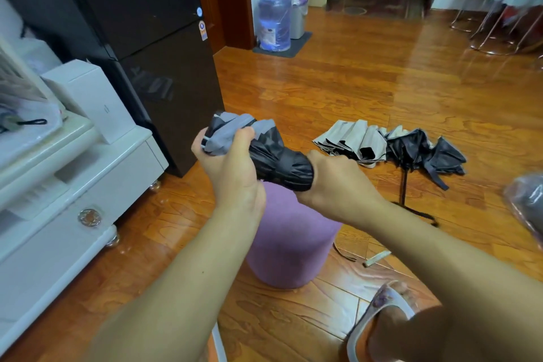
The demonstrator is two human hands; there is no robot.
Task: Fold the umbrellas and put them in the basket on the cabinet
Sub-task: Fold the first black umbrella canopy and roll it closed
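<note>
Black cloth bunches as my left hand (226, 161) and right hand (335, 182) grip the rolled umbrella (279, 159) above the stool (291, 250); next, fasten its strap. Another umbrella (390, 147) lies unfolded on the floor (323, 82).

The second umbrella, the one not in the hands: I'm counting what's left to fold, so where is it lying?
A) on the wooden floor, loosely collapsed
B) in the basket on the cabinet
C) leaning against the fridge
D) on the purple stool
A: the second umbrella lies loose and unrolled on the wooden floor, right of the purple stool.
</note>
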